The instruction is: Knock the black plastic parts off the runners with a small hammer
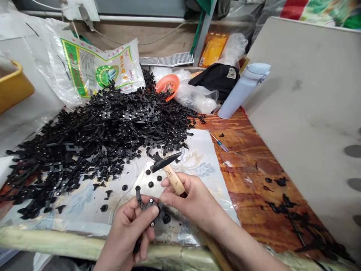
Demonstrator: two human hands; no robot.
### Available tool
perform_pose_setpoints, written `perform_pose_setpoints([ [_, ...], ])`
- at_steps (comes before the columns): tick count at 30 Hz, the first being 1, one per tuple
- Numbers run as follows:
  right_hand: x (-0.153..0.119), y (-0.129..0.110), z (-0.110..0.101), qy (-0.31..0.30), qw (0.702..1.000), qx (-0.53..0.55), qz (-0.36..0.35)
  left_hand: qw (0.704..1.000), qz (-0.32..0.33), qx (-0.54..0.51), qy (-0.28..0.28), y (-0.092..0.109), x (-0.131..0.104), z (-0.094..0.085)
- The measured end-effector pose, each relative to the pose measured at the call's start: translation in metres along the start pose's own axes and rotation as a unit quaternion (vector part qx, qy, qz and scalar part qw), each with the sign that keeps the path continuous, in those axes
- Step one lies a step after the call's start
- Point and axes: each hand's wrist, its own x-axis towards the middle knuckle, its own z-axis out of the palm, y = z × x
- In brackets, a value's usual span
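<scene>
My left hand point(135, 226) is closed on a black jointed plastic part point(149, 205) with shiny pins, near the table's front edge. Just to its right, my right hand point(188, 195) is wrapped round the wooden handle of a small hammer point(174, 180), whose dark pointed head is up and to the left. The right fingertips are close beside the black part; whether they touch it I cannot tell. Several small round black pieces point(150, 184) lie on the pale sheet below the hammer head. Behind my hands spreads a large heap of black parts point(121, 116).
At the back stand a pale blue bottle point(242, 90), a black bag point(216, 81) and an orange dish point(168, 86). A screwdriver point(222, 145) lies on the brown wood. Loose black parts point(293, 214) are at the right, beside a grey panel point(313, 98). A yellow bin point(17, 88) is far left.
</scene>
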Motion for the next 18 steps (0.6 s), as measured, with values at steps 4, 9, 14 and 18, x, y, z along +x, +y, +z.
perform_pose_setpoints([
  [4, 0.003, -0.002, -0.002, 0.003, 1.000, -0.027, -0.008, 1.000, 0.017, 0.007, 0.006, -0.001, 0.000, -0.001],
  [9, -0.013, 0.004, -0.011, 0.032, 0.970, -0.233, -0.068, 0.997, 0.047, -0.036, 0.057, 0.004, 0.015, -0.015],
  [14, -0.033, 0.031, -0.011, 0.046, 0.910, -0.400, -0.098, 0.997, 0.049, -0.038, 0.043, 0.013, 0.032, -0.020],
  [18, -0.032, 0.045, -0.005, 0.048, 0.879, -0.462, -0.108, 0.997, 0.051, -0.016, 0.047, 0.013, 0.035, -0.016],
])
